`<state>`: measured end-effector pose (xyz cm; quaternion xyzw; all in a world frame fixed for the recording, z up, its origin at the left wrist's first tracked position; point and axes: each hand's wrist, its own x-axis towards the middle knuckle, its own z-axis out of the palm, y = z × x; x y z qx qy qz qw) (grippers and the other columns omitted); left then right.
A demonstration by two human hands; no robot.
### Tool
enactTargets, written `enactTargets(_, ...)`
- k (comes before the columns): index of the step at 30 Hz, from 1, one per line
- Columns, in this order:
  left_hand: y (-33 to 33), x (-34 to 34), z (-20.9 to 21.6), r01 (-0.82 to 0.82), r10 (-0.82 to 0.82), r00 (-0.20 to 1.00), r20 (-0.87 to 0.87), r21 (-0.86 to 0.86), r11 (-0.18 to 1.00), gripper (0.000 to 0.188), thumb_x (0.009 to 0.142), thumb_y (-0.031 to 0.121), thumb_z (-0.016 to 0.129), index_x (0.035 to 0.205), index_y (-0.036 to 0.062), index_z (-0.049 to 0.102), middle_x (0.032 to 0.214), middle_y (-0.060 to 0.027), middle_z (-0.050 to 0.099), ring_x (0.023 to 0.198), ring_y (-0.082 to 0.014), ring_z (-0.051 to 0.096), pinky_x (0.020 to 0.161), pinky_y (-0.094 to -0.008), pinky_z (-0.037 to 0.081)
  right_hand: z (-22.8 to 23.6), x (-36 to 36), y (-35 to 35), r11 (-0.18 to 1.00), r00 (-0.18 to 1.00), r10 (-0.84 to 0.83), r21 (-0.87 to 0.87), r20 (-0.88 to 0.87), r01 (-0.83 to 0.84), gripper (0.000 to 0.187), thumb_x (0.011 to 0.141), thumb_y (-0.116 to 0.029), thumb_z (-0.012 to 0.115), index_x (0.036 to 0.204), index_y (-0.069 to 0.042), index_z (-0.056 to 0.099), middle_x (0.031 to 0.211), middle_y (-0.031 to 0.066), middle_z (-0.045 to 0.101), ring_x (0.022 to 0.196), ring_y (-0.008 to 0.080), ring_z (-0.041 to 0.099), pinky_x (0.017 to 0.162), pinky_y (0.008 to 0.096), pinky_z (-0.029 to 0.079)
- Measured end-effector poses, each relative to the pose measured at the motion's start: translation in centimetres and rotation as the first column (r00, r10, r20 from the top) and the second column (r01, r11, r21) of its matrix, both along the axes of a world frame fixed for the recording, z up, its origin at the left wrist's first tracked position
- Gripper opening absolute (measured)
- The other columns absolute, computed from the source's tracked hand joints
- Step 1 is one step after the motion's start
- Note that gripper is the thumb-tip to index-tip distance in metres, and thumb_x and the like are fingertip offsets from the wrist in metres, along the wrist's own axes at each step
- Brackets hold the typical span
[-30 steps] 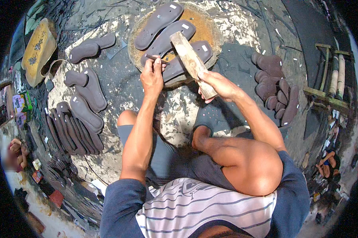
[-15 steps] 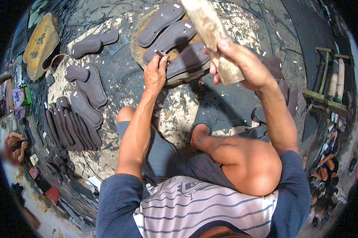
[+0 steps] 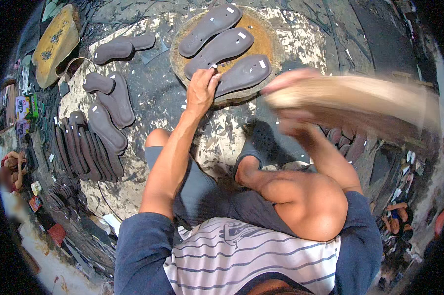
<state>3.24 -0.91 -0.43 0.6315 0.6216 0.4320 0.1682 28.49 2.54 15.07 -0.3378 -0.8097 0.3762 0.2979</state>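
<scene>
Three dark brown shoe soles lie side by side on a round wooden chopping block [image 3: 266, 29]: a far sole [image 3: 209, 30], a middle sole [image 3: 221, 46] and a near sole [image 3: 246, 73]. My left hand [image 3: 201, 91] is at the heel end of the near sole, fingers pinched round a short dark punch, mostly hidden now. Its upper end [image 3: 213, 67] glints above the fingertips. Smeared by motion, my right hand [image 3: 296, 124] grips a thick pale wooden mallet [image 3: 359, 101], swung out to the right of the block. Small holes and white stickers show on the soles.
At left lie a pair of loose soles [image 3: 113, 53], overlapping soles [image 3: 106, 120] and a row of stacked soles [image 3: 84, 150]. Another wooden slab [image 3: 55, 49] stands at far left. More soles [image 3: 347, 140] sit right of my foot. Scraps litter the floor. Other people are at both edges.
The mallet has gone from upright above the block to lying out toward the right, blurred. My left hand has shifted slightly right and down, still pinching the punch.
</scene>
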Motion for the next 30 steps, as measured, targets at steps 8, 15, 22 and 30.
enactTargets(8, -0.2, -0.1, 0.2, 0.054, -0.056, 0.996, -0.067, -0.036, 0.998, 0.020, 0.094, 0.016, 0.069, 0.108, 0.0023, 0.067, 0.100, -0.0195, 0.067, 0.097, -0.0400, 0.063, 0.086, -0.0476, 0.049, -4.6, 3.2, -2.1, 0.417, 0.998, -0.035, -0.907, 0.046, 0.056, 0.046, 0.107, -0.045, 0.054, 0.118, -0.001, 0.063, 0.094, 0.0034, 0.067, 0.081, 0.0109, 0.063, 0.074, 0.0300, 0.054)
enactTargets(15, 0.3, 0.3, -0.5, -0.278, 0.407, 0.522, 0.750, -0.302, 0.912, 0.032, 0.107, 0.034, 0.058, 0.107, 0.0028, 0.063, 0.092, -0.0059, 0.067, 0.081, -0.0129, 0.067, 0.065, -0.0304, 0.057, -10.0, 3.1, -5.4, 0.281, 0.993, -0.111, -0.957, 0.041, 0.071, 0.058, 0.106, -0.048, 0.053, 0.138, 0.001, 0.055, 0.108, 0.0072, 0.066, 0.093, 0.0146, 0.062, 0.081, 0.0315, 0.053)
enactTargets(22, -2.7, 1.9, 1.8, -0.064, 0.252, 0.836, 0.487, -0.369, 0.927, 0.034, 0.110, 0.033, 0.053, 0.112, 0.0018, 0.067, 0.094, -0.0081, 0.074, 0.084, -0.0132, 0.071, 0.077, -0.0285, 0.056, -11.0, 3.1, -5.8, 0.289, 0.977, -0.201, -0.957, -0.065, -0.004, 0.045, 0.105, -0.049, 0.057, 0.119, -0.005, 0.055, 0.086, 0.0041, 0.065, 0.073, 0.0120, 0.065, 0.066, 0.0293, 0.058)
enactTargets(30, -2.8, 2.2, 3.3, -0.105, 0.201, 0.940, 0.276, -0.324, 0.940, 0.023, 0.106, 0.024, 0.059, 0.108, 0.0029, 0.068, 0.087, -0.0089, 0.074, 0.080, -0.0146, 0.071, 0.074, -0.0312, 0.055, -9.7, 2.5, -5.9, 0.306, 0.966, -0.238, -0.952, -0.098, -0.021, 0.044, 0.105, -0.046, 0.058, 0.117, -0.004, 0.057, 0.085, 0.0058, 0.067, 0.072, 0.0141, 0.067, 0.065, 0.0300, 0.058)
